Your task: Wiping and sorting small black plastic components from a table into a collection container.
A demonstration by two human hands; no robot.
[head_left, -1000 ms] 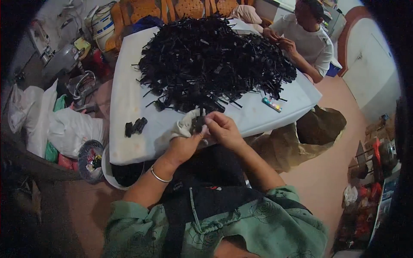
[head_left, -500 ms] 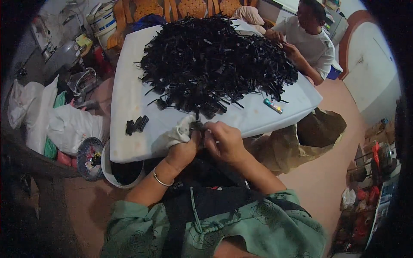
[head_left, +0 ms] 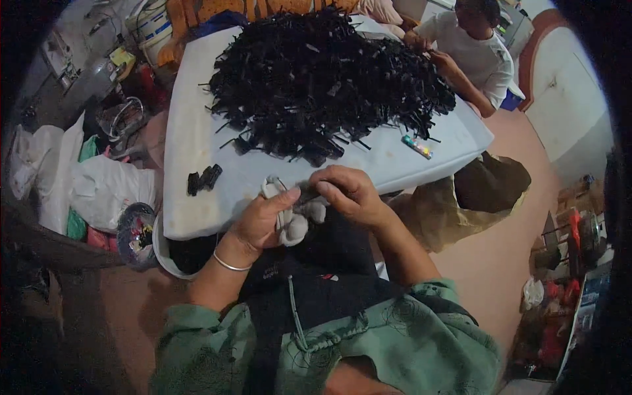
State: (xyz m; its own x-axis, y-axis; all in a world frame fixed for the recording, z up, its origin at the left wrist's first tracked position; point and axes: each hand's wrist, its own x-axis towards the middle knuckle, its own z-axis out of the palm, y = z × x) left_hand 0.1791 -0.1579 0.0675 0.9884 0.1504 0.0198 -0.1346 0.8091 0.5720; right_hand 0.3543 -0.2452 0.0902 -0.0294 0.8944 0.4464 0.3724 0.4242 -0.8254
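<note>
L hand (head_left: 259,220) gripped a pale cloth (head_left: 294,230) & R hand (head_left: 352,194) pinched a mostly hidden dark pc (head_left: 307,192) btwn them, by the near edge of the tabletop (head_left: 191,217), so steady L support w/ light R pressure prob. worked best.

Pale table (head_left: 191,214) with heaped black parts (head_left: 329,89), colourful tube (head_left: 417,147)

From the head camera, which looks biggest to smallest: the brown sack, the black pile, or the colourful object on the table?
1. Black pile
2. Brown sack
3. Colourful object, by far smallest
</note>
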